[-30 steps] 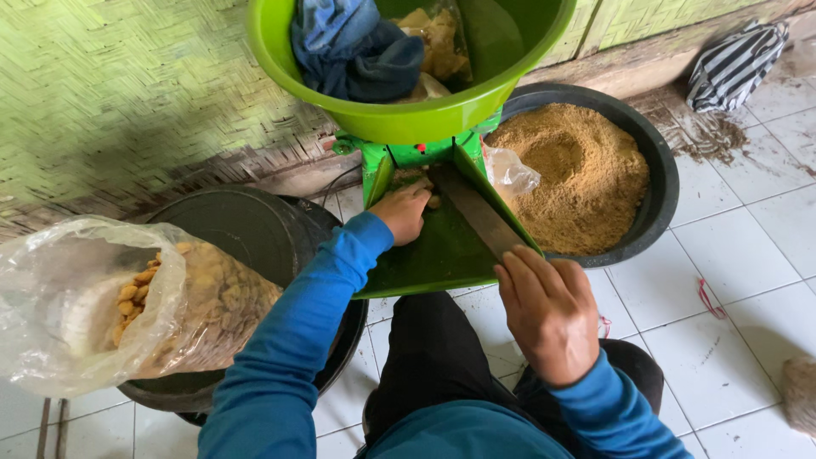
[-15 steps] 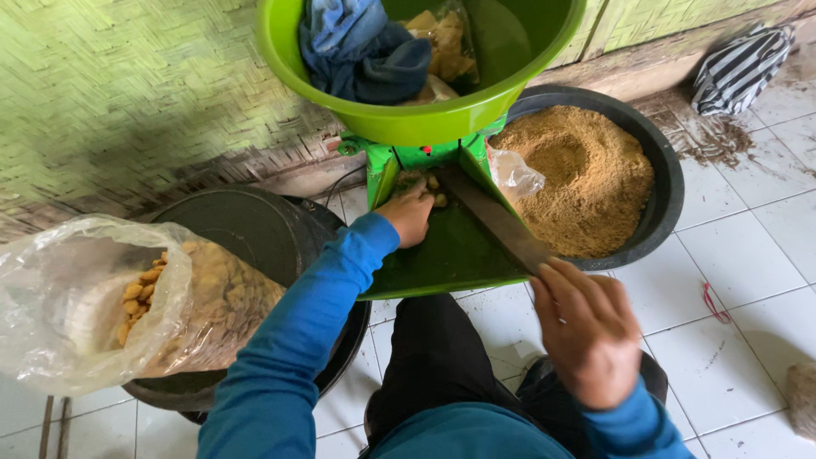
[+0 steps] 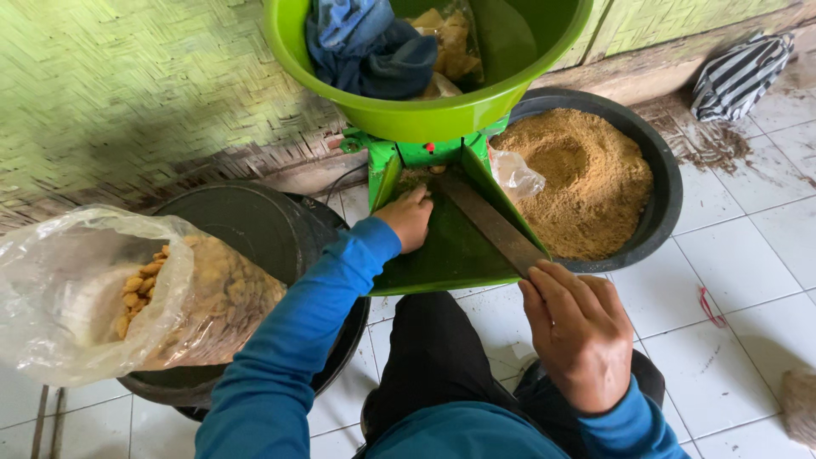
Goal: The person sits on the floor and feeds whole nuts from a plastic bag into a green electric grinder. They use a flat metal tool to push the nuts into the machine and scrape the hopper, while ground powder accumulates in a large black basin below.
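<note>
Both hands at the green chute.

Our left hand [image 3: 410, 218] presses, fingers together, into the chute [image 3: 442, 251] mouth, feeding bits; our right hand [image 3: 578, 331] clamps the flat wooden stick [image 3: 493, 223] angled down it. We count two black basins, one green bowl [image 3: 425, 119].

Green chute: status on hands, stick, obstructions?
Left hand at green chute top. Right hand grips wooden stick lying in chute. Nothing blocking.
</note>
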`<state>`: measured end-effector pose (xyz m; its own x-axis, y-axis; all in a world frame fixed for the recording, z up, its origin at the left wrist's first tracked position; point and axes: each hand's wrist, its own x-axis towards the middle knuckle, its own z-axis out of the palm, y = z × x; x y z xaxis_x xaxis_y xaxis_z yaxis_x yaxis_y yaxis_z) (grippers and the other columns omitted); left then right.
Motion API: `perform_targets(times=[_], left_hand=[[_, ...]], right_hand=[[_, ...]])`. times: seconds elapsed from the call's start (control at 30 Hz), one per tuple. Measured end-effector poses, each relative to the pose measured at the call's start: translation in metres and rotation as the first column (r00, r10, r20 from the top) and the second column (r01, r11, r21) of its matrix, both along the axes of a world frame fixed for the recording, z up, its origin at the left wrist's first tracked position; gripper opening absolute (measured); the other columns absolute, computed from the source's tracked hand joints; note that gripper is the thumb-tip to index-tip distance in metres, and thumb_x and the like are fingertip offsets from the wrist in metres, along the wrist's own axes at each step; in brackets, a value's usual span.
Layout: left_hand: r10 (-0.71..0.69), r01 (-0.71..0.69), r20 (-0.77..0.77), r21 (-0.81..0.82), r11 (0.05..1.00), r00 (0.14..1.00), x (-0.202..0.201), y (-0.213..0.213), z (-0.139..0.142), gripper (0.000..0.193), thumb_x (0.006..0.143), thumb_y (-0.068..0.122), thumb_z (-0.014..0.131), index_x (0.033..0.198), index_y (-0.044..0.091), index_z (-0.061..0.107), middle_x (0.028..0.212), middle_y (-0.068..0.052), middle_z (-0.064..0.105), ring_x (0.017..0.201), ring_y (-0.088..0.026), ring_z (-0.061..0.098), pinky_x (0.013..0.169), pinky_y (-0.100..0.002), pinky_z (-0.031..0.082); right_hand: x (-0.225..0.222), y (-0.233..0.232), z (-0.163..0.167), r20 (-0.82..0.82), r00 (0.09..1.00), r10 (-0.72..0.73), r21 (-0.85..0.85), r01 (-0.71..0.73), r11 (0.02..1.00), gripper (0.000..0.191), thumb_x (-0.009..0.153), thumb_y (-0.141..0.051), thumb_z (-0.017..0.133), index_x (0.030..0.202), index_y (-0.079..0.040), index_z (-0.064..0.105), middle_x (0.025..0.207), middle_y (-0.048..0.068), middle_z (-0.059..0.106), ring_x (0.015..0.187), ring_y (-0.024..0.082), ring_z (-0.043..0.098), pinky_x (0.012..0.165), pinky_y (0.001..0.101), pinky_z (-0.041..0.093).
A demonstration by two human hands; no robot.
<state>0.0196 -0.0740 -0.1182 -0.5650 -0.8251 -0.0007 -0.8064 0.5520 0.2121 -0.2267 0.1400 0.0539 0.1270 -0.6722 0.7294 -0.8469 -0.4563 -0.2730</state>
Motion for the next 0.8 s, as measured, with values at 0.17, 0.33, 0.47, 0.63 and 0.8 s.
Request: perform_targets(times=[0.17, 0.33, 0.47, 0.63, 0.8], left_hand=[[0.086, -0.087, 0.012, 0.144, 0.986, 0.996, -0.002, 0.012, 0.018, 0.046, 0.088, 0.014, 0.058, 0.131, -0.003, 0.054, 0.155, -0.026, 0.039, 0.135, -0.043, 0.048, 0.109, -0.048, 0.044], [0.052, -0.051, -0.008, 0.110, 0.993, 0.999, 0.002, 0.027, 0.024, 0.049, 0.088, 0.016, 0.062, 0.132, -0.004, 0.053, 0.153, -0.032, 0.037, 0.138, -0.046, 0.043, 0.111, -0.047, 0.039], [-0.047, 0.051, -0.047, 0.080, 0.995, 0.998, 0.012, 0.043, 0.015, 0.055, 0.091, 0.016, 0.060, 0.140, -0.008, 0.050, 0.148, -0.037, 0.042, 0.138, -0.051, 0.044, 0.117, -0.048, 0.038], [0.010, 0.003, -0.125, 0.104, 0.995, 0.992, 0.016, 0.062, 0.015, 0.054, 0.094, 0.015, 0.057, 0.143, -0.008, 0.048, 0.148, -0.039, 0.041, 0.134, -0.056, 0.042, 0.114, -0.051, 0.036], [0.023, -0.003, -0.184, 0.107, 0.994, 0.983, 0.016, 0.067, 0.023, 0.057, 0.091, 0.015, 0.059, 0.142, -0.007, 0.048, 0.149, -0.037, 0.042, 0.138, -0.053, 0.042, 0.116, -0.049, 0.036]], right_hand=[[0.008, -0.022, -0.007, -0.039, 0.999, 0.028, 0.008, -0.028, 1.000, 0.021, 0.085, -0.004, 0.083, 0.102, 0.002, 0.074, 0.109, 0.013, 0.076, 0.090, 0.029, 0.070, 0.082, 0.0384, 0.057], [0.004, -0.013, -0.003, -0.002, 1.000, 0.016, -0.018, -0.016, 1.000, 0.019, 0.086, -0.003, 0.083, 0.102, 0.002, 0.074, 0.108, 0.013, 0.075, 0.091, 0.029, 0.069, 0.082, 0.0380, 0.057], [0.003, 0.003, 0.004, -0.018, 0.999, 0.047, 0.001, -0.047, 0.999, 0.021, 0.084, -0.006, 0.084, 0.102, 0.001, 0.074, 0.107, 0.011, 0.075, 0.087, 0.027, 0.068, 0.080, 0.0371, 0.057], [0.023, -0.017, -0.007, -0.044, 0.991, 0.124, 0.001, -0.125, 0.992, 0.023, 0.081, -0.005, 0.084, 0.101, 0.001, 0.076, 0.106, 0.012, 0.076, 0.083, 0.027, 0.067, 0.076, 0.0368, 0.056], [0.031, -0.023, -0.020, -0.041, 0.994, 0.101, -0.018, -0.102, 0.995, 0.022, 0.084, -0.005, 0.083, 0.103, 0.003, 0.075, 0.109, 0.013, 0.075, 0.088, 0.027, 0.067, 0.079, 0.0369, 0.056]])
